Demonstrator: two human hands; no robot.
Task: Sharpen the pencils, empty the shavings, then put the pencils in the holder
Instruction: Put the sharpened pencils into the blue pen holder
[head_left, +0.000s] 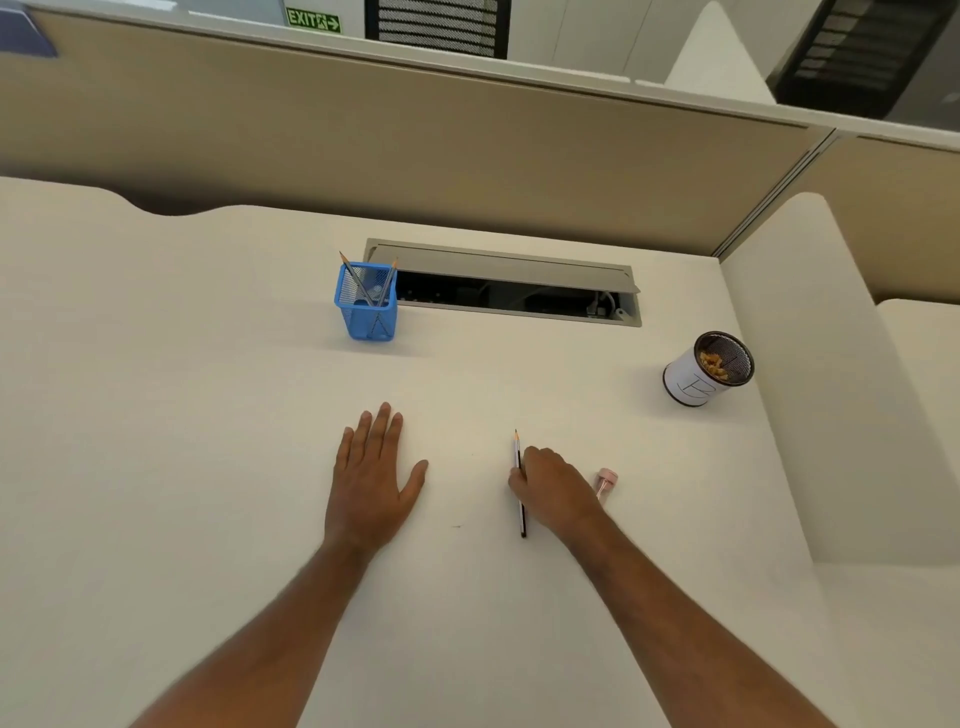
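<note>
The right hand (553, 491) lies low on the counter (208, 415) with its fingers curled down onto a pencil (520, 486), thumb and fingertips pinching the shaft about midway along it. The pencil lies nearly flat on the surface, its sharpened tip pointing away from the person and its dark blunt end pointing back toward them. Just beside the right hand, on its outer side, a small pink sharpener (604, 482) sits on the counter, apart from the fingers. The left hand (371, 480) rests palm down on the counter to the left of the pencil, fingers straight and close together, thumb spread outward, holding nothing. Farther out, beyond the left hand, a blue mesh holder (366, 306) stands upright with two pencils (371, 286) in it, leaning crosswise with their points up. Directly to its right is an open cable hatch (511, 288) set into the counter, its grey lid raised. Well off to the right, near the counter's side, stands a white round cup (706, 370) with a dark mesh inside and a mark drawn on its wall; pale orange shavings (714, 364) lie in it. A beige partition (415, 140) runs along the back edge.
</note>
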